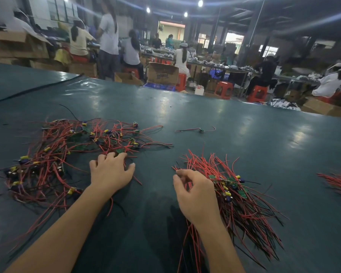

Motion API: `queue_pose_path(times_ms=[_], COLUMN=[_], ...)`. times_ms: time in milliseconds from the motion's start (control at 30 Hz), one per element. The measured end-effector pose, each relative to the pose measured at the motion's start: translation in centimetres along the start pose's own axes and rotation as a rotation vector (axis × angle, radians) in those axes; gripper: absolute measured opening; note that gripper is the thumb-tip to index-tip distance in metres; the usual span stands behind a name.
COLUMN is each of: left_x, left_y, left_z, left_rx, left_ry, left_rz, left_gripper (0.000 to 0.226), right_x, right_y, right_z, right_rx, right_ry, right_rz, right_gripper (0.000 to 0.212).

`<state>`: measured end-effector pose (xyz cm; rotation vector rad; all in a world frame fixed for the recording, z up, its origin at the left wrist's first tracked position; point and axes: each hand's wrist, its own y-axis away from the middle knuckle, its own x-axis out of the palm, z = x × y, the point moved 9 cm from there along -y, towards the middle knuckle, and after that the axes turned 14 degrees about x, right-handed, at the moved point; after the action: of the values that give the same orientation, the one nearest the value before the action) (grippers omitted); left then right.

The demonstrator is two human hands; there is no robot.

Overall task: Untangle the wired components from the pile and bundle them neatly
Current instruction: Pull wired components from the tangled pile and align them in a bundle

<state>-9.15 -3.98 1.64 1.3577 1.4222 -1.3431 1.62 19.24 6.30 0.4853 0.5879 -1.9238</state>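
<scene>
The left hand [111, 173] rests spread fingers on the near edge of the tangled pile [67, 152]; right of the pile, the right hand [195, 194] curls round the sorted bundle [244, 209], whose light, limp red wires [203, 164] look snag-prone and probably best gripped near the circuit boards [229, 179].

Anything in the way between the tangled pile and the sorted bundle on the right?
Nothing visible. Bare table mat separates the tangled pile from the bundle. The left hand touches the pile's near edge; the right hand curls on the bundle's wires. One stray component lies farther back, off that path.
</scene>
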Motion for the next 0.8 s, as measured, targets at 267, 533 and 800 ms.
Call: queue_pose_path(times_ms=[267, 533, 800], left_x=[-4.5, -7.2, -6.3], left_y=[1.2, 2.4, 2.0], left_z=[-0.8, -3.0, -2.6], left_rx=[0.043, 0.164, 0.142], left_ry=[0.104, 0.156, 0.158], left_rz=[-0.415, -0.628, -0.542], left_gripper=[0.028, 0.007, 0.012], right_x=[0.2, 0.4, 0.3], right_y=[-0.2, -0.3, -0.1], right_z=[-0.3, -0.3, -0.1], right_rx=[-0.036, -0.043, -0.043], right_ry=[-0.058, -0.059, -0.054], right_rz=[-0.013, 0.0, 0.007], right_gripper=[0.013, 0.014, 0.016])
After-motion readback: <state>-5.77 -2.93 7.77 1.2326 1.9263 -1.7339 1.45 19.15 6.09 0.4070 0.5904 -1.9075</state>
